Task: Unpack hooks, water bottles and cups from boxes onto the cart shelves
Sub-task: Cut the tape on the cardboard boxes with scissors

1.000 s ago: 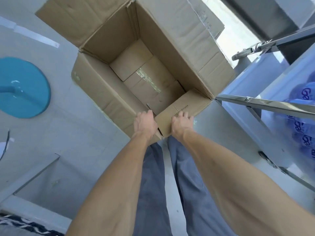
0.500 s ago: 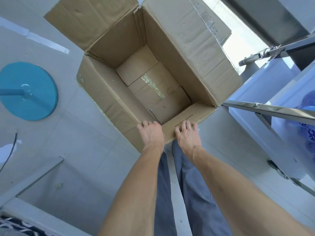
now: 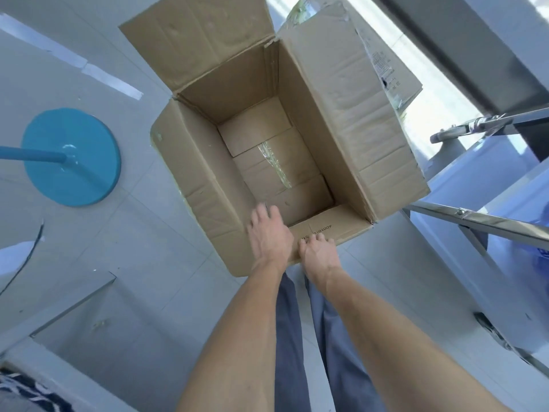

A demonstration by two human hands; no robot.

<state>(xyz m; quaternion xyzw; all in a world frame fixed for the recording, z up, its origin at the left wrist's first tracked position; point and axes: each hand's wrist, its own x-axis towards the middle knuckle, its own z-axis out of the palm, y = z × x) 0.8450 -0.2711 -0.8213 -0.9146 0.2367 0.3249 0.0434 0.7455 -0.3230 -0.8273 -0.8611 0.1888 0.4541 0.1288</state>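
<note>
a pale tiled floor [image 3: 142, 233] carries everything here. on it stands a big cardboard box [image 3: 341, 120], its four flaps spread outward and its inside bare down to the taped bottom panels [image 3: 276, 162]. the box sits between a round teal stand base [image 3: 71, 157] near the floor's left edge and the steel cart [image 3: 475, 221] at the right edge; the cart's chrome rail runs just beside the box's near right corner. behind the cart's clear panel something blue [image 3: 539, 242] shows, too cut off to name. no hooks, bottles or cups are visible inside the box.

a second, smaller cardboard piece with a printed label [image 3: 386, 66] leans behind the box's far right flap.

the person's grey trouser legs [image 3: 332, 337] run down the middle of the view below both bare forearms.

the left hand [image 3: 269, 233] lies over the box's near left corner, fingers straight and spread, reaching past the rim, gripping nothing. the right hand [image 3: 318, 252] rests on the near flap with printed lettering [image 3: 318, 230], its fingers bent over the flap's surface; whether it pinches the edge cannot be told.
</note>
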